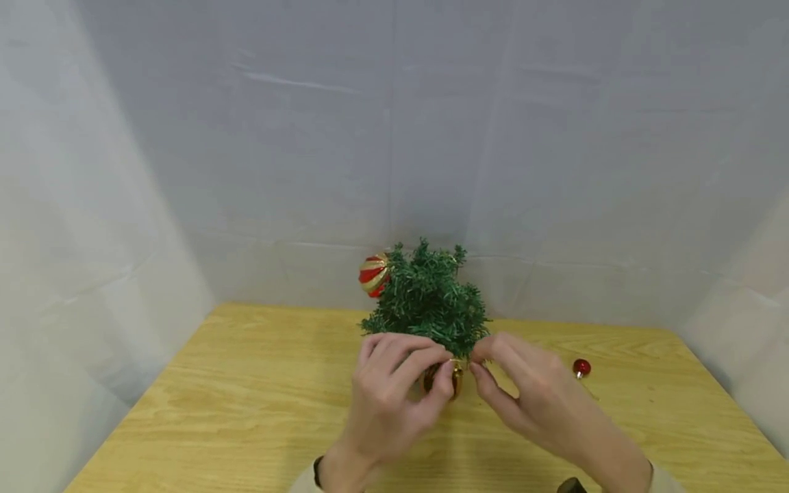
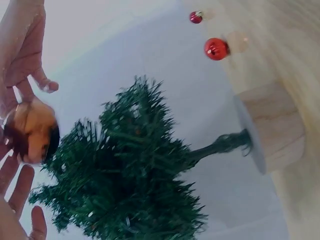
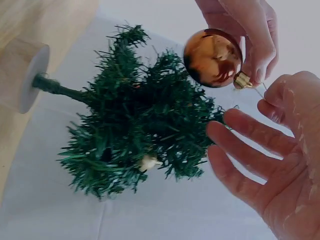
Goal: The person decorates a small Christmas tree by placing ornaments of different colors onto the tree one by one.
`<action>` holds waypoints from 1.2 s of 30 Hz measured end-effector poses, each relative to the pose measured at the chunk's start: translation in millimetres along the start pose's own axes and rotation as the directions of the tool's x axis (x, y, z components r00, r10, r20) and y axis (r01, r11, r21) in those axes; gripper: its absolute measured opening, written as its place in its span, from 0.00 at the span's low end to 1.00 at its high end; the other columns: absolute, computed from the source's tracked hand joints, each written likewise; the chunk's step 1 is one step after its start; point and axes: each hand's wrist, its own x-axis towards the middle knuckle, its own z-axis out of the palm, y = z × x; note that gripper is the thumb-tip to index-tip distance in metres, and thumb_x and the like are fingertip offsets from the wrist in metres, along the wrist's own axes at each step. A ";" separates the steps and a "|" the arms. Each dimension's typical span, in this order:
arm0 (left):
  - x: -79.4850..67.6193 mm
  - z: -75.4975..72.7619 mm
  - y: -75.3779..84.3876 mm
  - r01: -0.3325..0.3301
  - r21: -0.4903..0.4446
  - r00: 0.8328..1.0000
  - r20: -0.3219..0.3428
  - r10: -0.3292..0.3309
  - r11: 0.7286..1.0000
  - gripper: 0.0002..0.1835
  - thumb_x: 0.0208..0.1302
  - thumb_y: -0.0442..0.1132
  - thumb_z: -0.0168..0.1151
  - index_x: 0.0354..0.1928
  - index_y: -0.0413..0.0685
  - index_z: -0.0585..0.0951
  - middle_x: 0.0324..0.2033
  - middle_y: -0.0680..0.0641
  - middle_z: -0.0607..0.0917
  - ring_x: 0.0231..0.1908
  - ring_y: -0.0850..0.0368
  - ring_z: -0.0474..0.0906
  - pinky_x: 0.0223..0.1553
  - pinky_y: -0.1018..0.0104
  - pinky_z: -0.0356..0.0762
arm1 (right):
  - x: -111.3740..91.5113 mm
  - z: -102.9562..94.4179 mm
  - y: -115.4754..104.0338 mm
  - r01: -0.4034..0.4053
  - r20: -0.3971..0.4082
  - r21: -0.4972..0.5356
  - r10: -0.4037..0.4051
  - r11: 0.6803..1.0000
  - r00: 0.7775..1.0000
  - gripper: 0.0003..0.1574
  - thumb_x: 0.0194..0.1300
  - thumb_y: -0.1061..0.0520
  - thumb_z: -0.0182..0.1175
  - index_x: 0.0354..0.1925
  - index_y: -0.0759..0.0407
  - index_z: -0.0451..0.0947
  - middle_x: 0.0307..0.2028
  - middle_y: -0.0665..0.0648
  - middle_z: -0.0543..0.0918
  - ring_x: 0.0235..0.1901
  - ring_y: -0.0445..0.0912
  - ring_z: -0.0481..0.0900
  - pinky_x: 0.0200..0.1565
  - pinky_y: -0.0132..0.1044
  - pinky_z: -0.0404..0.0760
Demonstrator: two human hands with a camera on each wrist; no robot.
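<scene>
Gold ball [image 3: 212, 57]: sat upper right in right-wrist frame; judged light, slick, fragile, best held by cap [image 3: 243, 80] or string [image 3: 260, 92].
Left hand [image 1: 394, 394]: thumb and finger pinched string near cap.
Right hand [image 1: 536, 390]: thumb and forefinger pinched string; other fingers spread.
Tree [image 1: 431, 294]: stood mid-frame, head view.
Red ball [image 1: 582, 368]: lay on table [image 1: 246, 383], frame right.

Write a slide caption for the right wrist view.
Left hand and right hand pinch the thin string of a shiny copper-coloured bauble beside a small green artificial tree.
</scene>
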 end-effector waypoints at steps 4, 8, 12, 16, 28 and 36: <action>7.9 -7.9 -2.7 0.001 0.014 1.000 0.000 -0.001 1.000 0.09 0.73 0.42 0.60 0.36 0.51 0.87 0.35 0.53 0.88 0.36 0.59 0.82 0.43 0.59 0.72 | 14.6 1.2 -0.9 0.090 -0.089 -0.037 -0.093 0.995 0.992 0.17 0.79 0.51 0.50 0.38 0.57 0.81 0.40 0.53 0.84 0.37 0.43 0.82 0.41 0.31 0.82; 16.3 -16.2 -7.0 -0.032 0.087 0.999 -0.001 0.032 0.996 0.11 0.73 0.43 0.59 0.35 0.50 0.87 0.35 0.52 0.88 0.36 0.57 0.82 0.41 0.57 0.73 | 28.7 2.1 -2.9 0.140 -0.141 -0.105 -0.154 0.985 0.978 0.17 0.78 0.52 0.51 0.36 0.57 0.82 0.42 0.56 0.85 0.42 0.49 0.82 0.46 0.40 0.82; 24.5 -22.3 -12.2 -0.072 0.164 0.997 0.000 0.073 0.984 0.11 0.73 0.42 0.58 0.35 0.49 0.87 0.34 0.51 0.89 0.35 0.56 0.83 0.41 0.53 0.75 | 40.4 4.0 -4.5 0.153 -0.164 -0.199 -0.186 0.968 0.969 0.17 0.76 0.52 0.51 0.34 0.57 0.82 0.41 0.57 0.85 0.42 0.51 0.82 0.45 0.46 0.82; 31.6 -26.5 -17.1 -0.084 0.217 0.996 0.011 0.084 0.972 0.12 0.73 0.42 0.58 0.36 0.49 0.87 0.34 0.50 0.89 0.35 0.54 0.83 0.42 0.51 0.76 | 50.3 8.2 -4.1 0.151 -0.192 -0.258 -0.204 0.954 0.960 0.17 0.75 0.53 0.51 0.33 0.57 0.81 0.39 0.58 0.84 0.39 0.53 0.80 0.40 0.48 0.81; 45.9 -26.5 -31.1 -0.003 0.177 1.000 0.018 0.000 0.984 0.11 0.74 0.43 0.59 0.36 0.47 0.87 0.34 0.48 0.89 0.37 0.52 0.85 0.41 0.52 0.74 | 68.8 18.6 4.8 0.111 -0.249 -0.246 -0.174 0.963 0.953 0.17 0.74 0.54 0.52 0.32 0.60 0.82 0.39 0.61 0.83 0.37 0.55 0.78 0.38 0.48 0.78; 58.3 -24.4 -37.0 0.093 0.175 0.989 0.094 -0.110 0.980 0.05 0.68 0.40 0.65 0.38 0.48 0.88 0.34 0.49 0.89 0.36 0.52 0.85 0.41 0.52 0.76 | 75.7 21.8 12.1 0.035 -0.261 -0.224 -0.095 0.974 0.961 0.12 0.70 0.57 0.57 0.32 0.61 0.82 0.40 0.62 0.83 0.36 0.55 0.79 0.39 0.48 0.80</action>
